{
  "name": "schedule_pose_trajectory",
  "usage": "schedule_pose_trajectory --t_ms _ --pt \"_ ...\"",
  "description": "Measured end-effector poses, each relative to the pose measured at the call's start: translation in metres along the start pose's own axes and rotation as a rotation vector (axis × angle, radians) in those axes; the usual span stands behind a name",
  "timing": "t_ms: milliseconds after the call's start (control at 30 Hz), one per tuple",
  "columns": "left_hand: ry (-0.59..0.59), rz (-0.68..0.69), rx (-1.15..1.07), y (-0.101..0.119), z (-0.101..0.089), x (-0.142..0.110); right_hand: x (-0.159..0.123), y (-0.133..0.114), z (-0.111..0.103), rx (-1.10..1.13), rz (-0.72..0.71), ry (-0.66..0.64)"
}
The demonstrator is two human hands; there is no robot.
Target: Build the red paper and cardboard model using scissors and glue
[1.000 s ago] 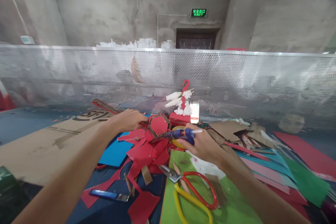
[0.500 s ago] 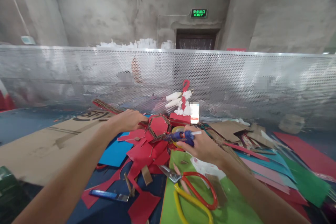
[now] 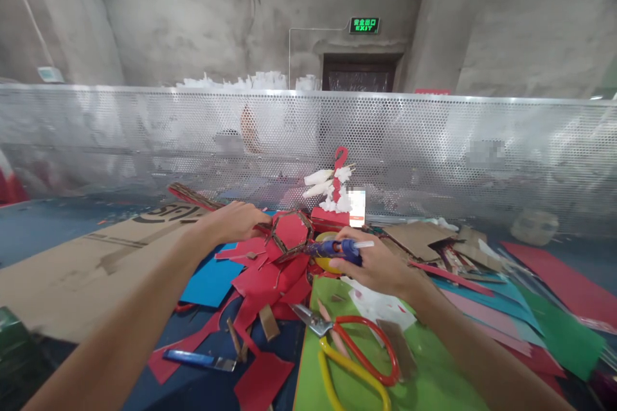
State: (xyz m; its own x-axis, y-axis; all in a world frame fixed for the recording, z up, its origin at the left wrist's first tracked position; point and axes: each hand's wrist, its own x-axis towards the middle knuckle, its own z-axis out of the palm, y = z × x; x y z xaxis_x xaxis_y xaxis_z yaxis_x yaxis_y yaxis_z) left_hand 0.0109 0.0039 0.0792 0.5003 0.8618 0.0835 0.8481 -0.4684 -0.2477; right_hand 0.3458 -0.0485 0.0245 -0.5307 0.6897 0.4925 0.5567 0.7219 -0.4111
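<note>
My right hand (image 3: 373, 260) is wrapped round a blue glue gun (image 3: 335, 248), with a white glue stick poking out of its back end. The gun's nozzle points left, at the edge of a red hexagonal piece (image 3: 292, 232) with a raised cardboard rim. At that piece's left side, my left hand (image 3: 238, 221) is closed on a part of it; the fingertips are partly hidden. Red paper scraps (image 3: 270, 276) lie beneath. Behind the gun is a yellow round thing (image 3: 328, 263), partly covered.
Scissors (image 3: 354, 356) with red and yellow handles lie on a green sheet (image 3: 434, 366). A blue utility knife (image 3: 200, 359) is at front left. Beyond stand a red-and-white paper model (image 3: 336, 186) and a lit phone (image 3: 357, 207), before a perforated metal screen (image 3: 193, 135).
My right hand has shifted slightly right with the glue gun, and its nozzle has moved from the rim's lower edge towards its right corner. My left hand stays in place.
</note>
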Motion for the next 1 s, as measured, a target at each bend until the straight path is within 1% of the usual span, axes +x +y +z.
schedule_pose_trajectory --t_ms 100,233,433,533,700,800,1000 --pt "0.007 0.010 -0.013 -0.001 0.001 0.000 0.000 0.001 0.002 -0.055 0.001 0.011" --pt "0.025 0.017 -0.033 -0.004 0.004 0.001 0.001 0.012 -0.002 -0.163 0.031 0.039" --pt "0.022 0.026 -0.017 -0.002 0.002 0.001 0.003 0.031 -0.006 -0.209 0.057 0.150" --pt "0.008 0.024 -0.020 0.001 0.000 0.001 0.004 0.033 -0.002 -0.222 0.065 0.193" --pt "-0.005 0.006 -0.010 0.004 -0.003 0.000 0.005 0.030 0.002 -0.241 0.081 0.222" --pt "-0.008 0.002 0.004 0.005 -0.005 0.000 0.004 0.029 0.003 -0.250 0.082 0.206" --pt "-0.017 0.012 -0.002 0.006 -0.007 -0.001 0.002 0.026 0.001 -0.244 0.012 0.132"
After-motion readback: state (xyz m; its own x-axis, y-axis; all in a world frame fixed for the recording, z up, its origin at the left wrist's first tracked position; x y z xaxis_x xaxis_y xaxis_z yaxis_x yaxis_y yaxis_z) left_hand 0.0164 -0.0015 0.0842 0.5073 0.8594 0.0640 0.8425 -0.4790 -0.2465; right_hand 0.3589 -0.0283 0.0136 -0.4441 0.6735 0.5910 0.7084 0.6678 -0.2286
